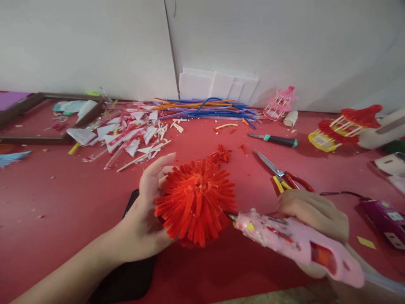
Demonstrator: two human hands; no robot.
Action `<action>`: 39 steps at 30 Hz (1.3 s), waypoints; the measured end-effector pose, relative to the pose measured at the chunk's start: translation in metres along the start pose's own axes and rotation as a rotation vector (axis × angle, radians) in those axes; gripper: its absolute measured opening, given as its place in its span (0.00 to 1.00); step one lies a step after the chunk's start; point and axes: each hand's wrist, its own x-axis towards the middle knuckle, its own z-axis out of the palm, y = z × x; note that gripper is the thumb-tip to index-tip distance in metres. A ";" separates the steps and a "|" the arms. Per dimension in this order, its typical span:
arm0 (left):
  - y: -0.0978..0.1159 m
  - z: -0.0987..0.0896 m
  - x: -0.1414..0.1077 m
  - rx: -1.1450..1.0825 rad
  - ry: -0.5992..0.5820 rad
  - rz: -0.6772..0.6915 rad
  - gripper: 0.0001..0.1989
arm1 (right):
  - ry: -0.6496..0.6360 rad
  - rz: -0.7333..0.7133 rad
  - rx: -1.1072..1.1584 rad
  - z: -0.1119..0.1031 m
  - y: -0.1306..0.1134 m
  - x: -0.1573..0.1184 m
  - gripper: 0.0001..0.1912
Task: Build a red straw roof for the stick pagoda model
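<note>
A round red pompom-like piece (pixel 198 198) made of many short fuzzy pipe-cleaner strips is held up over the table. My left hand (pixel 150 211) curls around its left side, with some fingertips hidden behind it. In my right hand (pixel 316 215) is a pink hot glue gun (pixel 284 236), its body stained with dried glue. The gun points left, and its nozzle meets or nearly meets the piece's lower right edge; contact is not clear. Red pipe-cleaner scraps (pixel 221 155) lie just beyond the piece. A black phone-like slab (pixel 126 278) rests under my left forearm.
Scissors (pixel 278 169) and a utility knife (pixel 274 140) lie at the right, near a small red-and-yellow pagoda model (pixel 344 128) and a power strip (pixel 384 219). Along the wall are pipe cleaners (pixel 209 109), a pink pagoda model (pixel 281 103) and a pile of paper and plastic scraps (pixel 126 131).
</note>
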 end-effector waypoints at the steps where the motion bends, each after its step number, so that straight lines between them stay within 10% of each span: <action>1: 0.001 0.000 0.001 0.001 0.003 -0.011 0.49 | -0.050 -0.045 -0.013 -0.004 0.008 0.002 0.09; 5: 0.000 -0.006 0.005 0.044 0.033 -0.006 0.48 | -0.152 -0.208 -0.066 -0.022 0.043 0.004 0.08; 14: -0.005 -0.018 0.016 0.316 0.066 0.188 0.48 | -0.656 0.258 -0.337 -0.008 0.052 -0.002 0.23; 21: -0.001 -0.014 0.014 0.292 0.068 0.152 0.47 | -0.445 0.327 -0.360 0.013 0.046 0.053 0.13; 29: 0.011 -0.013 0.013 0.247 0.001 0.053 0.49 | -0.607 0.164 -0.371 0.083 0.075 0.104 0.11; 36: -0.001 -0.017 0.003 0.274 -0.073 -0.031 0.52 | -0.608 0.128 -0.374 0.082 0.076 0.107 0.07; 39: -0.016 -0.021 0.007 0.330 0.148 0.041 0.55 | -0.548 0.141 -0.378 0.072 0.074 0.107 0.08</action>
